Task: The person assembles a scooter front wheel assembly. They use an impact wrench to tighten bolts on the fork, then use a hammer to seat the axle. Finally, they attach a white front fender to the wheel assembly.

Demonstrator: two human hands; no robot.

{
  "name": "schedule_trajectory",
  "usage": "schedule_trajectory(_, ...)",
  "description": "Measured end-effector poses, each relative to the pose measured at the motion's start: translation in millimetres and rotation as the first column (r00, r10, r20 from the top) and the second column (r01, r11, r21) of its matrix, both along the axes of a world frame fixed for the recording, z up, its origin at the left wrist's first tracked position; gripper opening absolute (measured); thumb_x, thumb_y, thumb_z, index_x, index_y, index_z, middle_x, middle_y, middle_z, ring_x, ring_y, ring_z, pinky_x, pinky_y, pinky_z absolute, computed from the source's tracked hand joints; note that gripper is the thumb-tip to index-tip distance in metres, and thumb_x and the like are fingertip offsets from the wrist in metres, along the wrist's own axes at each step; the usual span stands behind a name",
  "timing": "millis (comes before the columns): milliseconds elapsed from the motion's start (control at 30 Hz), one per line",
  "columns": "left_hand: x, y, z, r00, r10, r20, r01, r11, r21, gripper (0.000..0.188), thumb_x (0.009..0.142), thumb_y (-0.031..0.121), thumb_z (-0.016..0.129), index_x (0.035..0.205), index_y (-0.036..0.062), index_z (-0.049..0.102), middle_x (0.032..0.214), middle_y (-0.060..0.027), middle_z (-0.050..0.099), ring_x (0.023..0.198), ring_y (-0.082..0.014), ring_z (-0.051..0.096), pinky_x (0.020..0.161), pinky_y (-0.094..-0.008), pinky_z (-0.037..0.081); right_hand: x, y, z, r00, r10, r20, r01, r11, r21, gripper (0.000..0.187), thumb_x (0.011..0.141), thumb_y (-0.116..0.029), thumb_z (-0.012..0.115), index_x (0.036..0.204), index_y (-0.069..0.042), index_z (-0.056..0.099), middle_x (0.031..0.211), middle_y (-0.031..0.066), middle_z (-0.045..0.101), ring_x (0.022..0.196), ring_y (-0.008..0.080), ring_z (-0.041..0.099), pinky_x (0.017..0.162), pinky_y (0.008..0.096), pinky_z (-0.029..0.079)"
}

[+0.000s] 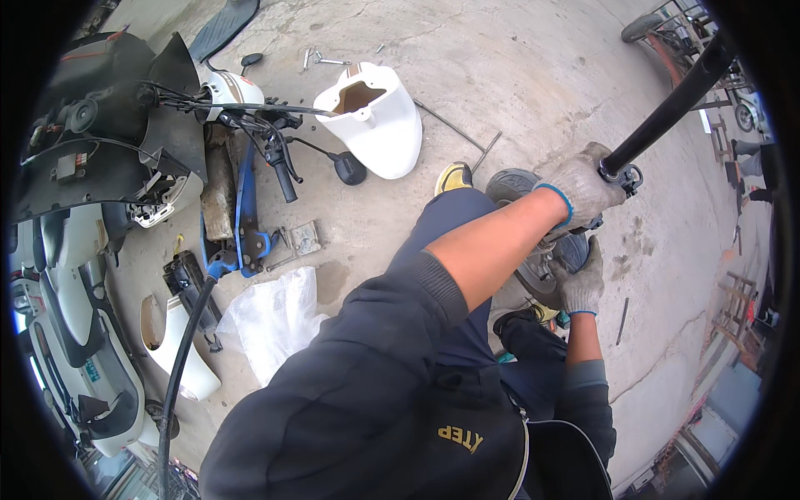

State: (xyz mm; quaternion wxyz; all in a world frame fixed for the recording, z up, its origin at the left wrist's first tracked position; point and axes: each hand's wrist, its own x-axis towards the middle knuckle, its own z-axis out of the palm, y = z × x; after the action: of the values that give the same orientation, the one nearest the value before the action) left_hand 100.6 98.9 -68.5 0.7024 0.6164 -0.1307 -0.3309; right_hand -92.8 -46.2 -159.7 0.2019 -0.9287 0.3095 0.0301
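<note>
My left hand (583, 185), in a grey knit glove with a blue cuff, is closed around the lower end of a thick black tube (671, 112) that slants up to the right. Dark metal fittings (633, 179) stick out past the fingers. Below, a small black-tyred wheel (537, 279) is between my feet, partly covered by my left arm and hand. My right hand (583, 279), gloved alike, curls against a round dark part (572, 250) beside the wheel. Its fingertips are partly hidden.
At left stands a partly stripped scooter (237, 108) by a blue jack (242, 217). A white scooter panel (392, 125), T-shaped bar (467, 137), wrenches (329, 60), plastic sheet (275, 321) and thin rod (623, 322) lie on concrete. A cart (671, 46) stands far right.
</note>
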Motion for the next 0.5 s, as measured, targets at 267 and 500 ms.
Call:
schedule_trajectory(267,23,23,-10,0.998,-0.017,-0.062,0.017,1.000,-0.007,0.060,0.081,0.027,0.081,0.132,0.0047,0.061,0.103,-0.0181,0.073,0.099,-0.0300,0.073,0.089,-0.0390,0.057,37,9,9,1.000,0.006,-0.027,-0.002,0.990,0.143,0.107,0.071,-0.028,0.093,0.160,0.000,0.040,0.154,0.0247,0.054,0.139,0.0342,0.057,0.115,0.0396,0.048)
schedule_trajectory(500,18,31,9,0.980,-0.085,0.178,0.042,0.971,0.234,0.072,0.087,0.029,0.082,0.148,0.0070,0.051,0.104,-0.0125,0.074,0.090,-0.0182,0.071,0.079,-0.0333,0.059,70,5,95,0.767,-0.284,0.576,-0.172,0.773,0.611,0.090,0.086,0.000,0.063,0.168,-0.003,0.026,0.171,0.0224,0.030,0.160,0.0365,0.027,0.130,0.0481,0.025)
